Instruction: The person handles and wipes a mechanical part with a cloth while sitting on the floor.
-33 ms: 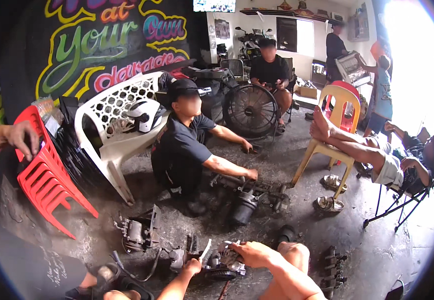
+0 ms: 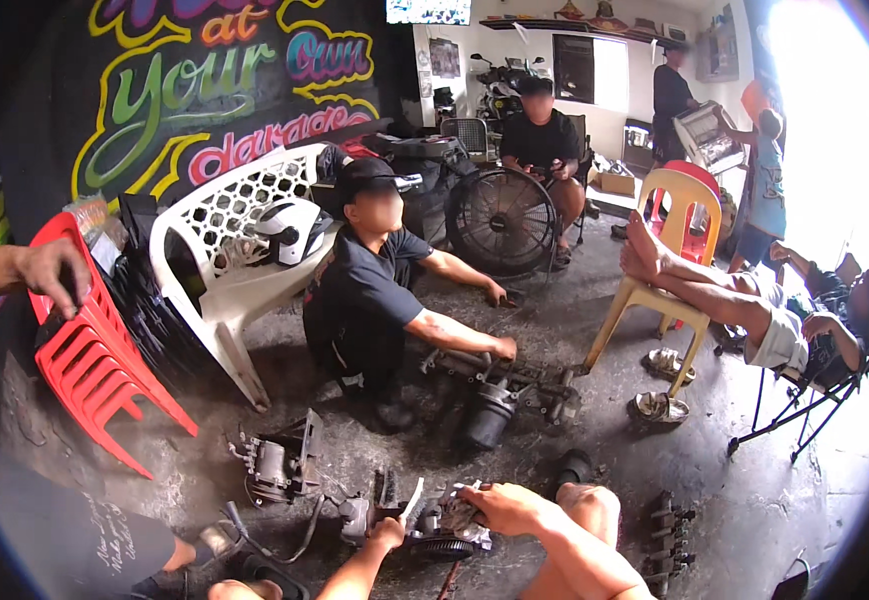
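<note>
Dark concrete floor [image 2: 620,450] of a garage; left hand [image 2: 387,533] closed round pale slim tool [image 2: 414,496]; right hand [image 2: 507,508] bent over top of grey metal assembly [image 2: 457,517], can't tell if gripping; assembly sits near, left of bare right knee [image 2: 592,505], dark toothed wheel [image 2: 442,547] on near side; black canister [image 2: 491,415] farther off, second metal unit [image 2: 273,470] to left

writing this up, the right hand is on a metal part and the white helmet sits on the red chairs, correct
Wrong seat: the head view shows the white helmet on the white chair. The right hand is on a metal part.
</note>
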Motion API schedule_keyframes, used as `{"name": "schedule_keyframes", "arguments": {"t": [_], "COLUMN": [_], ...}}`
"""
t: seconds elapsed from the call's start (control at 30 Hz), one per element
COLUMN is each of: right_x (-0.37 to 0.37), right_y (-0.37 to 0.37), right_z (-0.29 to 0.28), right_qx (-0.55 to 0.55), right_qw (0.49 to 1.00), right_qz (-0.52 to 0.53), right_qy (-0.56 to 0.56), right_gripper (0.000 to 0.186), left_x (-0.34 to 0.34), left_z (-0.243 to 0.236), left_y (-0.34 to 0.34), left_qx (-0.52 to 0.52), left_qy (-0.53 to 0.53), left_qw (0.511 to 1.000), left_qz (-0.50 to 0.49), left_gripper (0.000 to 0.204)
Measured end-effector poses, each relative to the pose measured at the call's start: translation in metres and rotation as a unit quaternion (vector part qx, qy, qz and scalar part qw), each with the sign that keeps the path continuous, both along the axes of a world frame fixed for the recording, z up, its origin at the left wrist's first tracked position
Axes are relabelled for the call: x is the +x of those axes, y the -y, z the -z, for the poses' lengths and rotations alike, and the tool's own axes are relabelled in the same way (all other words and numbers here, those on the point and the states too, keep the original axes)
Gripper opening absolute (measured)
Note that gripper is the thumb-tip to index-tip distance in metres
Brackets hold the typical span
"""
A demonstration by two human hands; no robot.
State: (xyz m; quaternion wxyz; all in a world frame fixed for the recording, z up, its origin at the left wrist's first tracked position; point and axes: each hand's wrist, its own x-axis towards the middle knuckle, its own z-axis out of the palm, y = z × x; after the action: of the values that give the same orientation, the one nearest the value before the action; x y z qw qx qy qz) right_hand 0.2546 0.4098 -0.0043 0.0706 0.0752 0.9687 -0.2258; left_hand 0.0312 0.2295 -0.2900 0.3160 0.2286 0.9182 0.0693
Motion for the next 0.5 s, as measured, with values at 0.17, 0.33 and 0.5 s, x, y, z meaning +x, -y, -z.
{"name": "schedule_keyframes", "arguments": {"t": [0.17,0.33,0.5], "right_x": [0.000,0.001,-0.003], "right_y": [0.004,0.005,0.013], "right_z": [0.003,0.007,-0.011], "right_qx": [-0.021,-0.022,-0.040], "right_qw": [0.999,1.000,0.998], "right_qz": [-0.023,-0.013,-0.025], "right_qy": [-0.021,-0.015,-0.053], "right_gripper": [0.047,0.047,0.046], "left_x": [0.011,0.013,0.003], "left_z": [0.007,0.002,-0.014], "left_y": [0.011,0.010,0.003], "left_qx": [0.082,0.049,0.053], "left_qy": [-0.123,-0.067,-0.066], "left_qw": [0.989,0.997,0.996], "left_qz": [0.015,-0.004,0.030], "left_gripper": [0.065,0.063,0.057]}}
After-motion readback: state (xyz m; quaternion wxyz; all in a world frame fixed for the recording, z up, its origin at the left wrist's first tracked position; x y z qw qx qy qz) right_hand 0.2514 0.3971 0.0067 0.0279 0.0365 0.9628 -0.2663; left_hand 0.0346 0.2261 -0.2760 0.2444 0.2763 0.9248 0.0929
